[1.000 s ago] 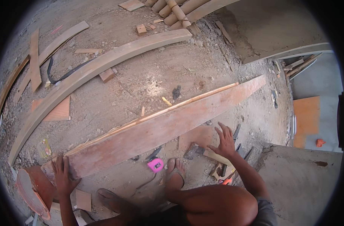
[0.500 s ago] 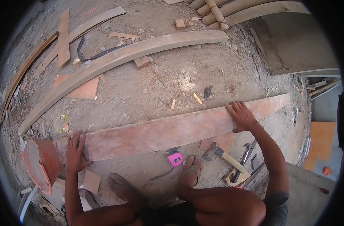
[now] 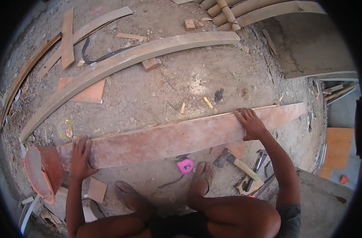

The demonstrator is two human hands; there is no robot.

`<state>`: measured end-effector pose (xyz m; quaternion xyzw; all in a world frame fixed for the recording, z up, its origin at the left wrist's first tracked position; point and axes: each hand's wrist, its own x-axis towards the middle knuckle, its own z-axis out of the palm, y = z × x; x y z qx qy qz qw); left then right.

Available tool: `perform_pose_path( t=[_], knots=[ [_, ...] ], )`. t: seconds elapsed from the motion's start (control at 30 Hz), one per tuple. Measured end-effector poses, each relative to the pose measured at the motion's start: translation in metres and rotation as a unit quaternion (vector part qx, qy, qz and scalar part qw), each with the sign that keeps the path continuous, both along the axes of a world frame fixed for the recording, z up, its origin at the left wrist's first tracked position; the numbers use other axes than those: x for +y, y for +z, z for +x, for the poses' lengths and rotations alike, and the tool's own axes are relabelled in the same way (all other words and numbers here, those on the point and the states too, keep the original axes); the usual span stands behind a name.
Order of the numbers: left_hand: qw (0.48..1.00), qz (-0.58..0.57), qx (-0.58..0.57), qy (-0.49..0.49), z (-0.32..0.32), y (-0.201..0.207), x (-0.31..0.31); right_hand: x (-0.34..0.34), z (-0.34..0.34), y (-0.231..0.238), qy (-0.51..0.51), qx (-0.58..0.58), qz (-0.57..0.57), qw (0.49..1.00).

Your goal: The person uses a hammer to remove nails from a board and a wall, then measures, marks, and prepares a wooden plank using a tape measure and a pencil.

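A long reddish, dusty wooden board (image 3: 169,141) lies across in front of me, tapering to a point at its right end. My left hand (image 3: 81,160) grips it near the left end, fingers over its face and thumb along the near edge. Farther right, my right hand (image 3: 251,123) spans the board, fingertips at the far edge and thumb at the near one. Along the far edge shows a pale strip of wood (image 3: 212,116). The board's left end rests at an orange bucket (image 3: 56,158) lying on its side.
Near my feet lie a pink tape measure (image 3: 185,166), a hammer with a wooden handle (image 3: 244,169), a handsaw (image 3: 241,186) and pliers (image 3: 261,159). Beyond the board a long curved timber (image 3: 141,51) stretches across the ground. A concrete slab (image 3: 315,43) is at far right.
The board has tipped slightly, so the pale strip along its far edge shows more. Its right part sits a little lower in view. Both hands keep their hold.
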<state>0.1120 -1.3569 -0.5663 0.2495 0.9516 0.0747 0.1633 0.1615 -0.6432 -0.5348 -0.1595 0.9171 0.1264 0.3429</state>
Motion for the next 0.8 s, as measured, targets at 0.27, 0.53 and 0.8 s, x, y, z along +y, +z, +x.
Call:
perform_pose_path(
  t=[0.27,0.53,0.8],
  knots=[
    [1.0,-0.021,0.009,0.015,0.009,-0.004,0.006,0.005,0.002,-0.011,0.007,0.039,-0.019,0.999],
    [1.0,-0.018,0.02,0.004,0.011,-0.009,0.003,0.001,0.003,-0.009,0.01,0.028,0.019,0.999],
    [0.999,0.019,-0.031,-0.005,0.01,-0.004,0.044,0.028,0.003,0.008,-0.043,0.032,0.056,0.997]
  ],
)
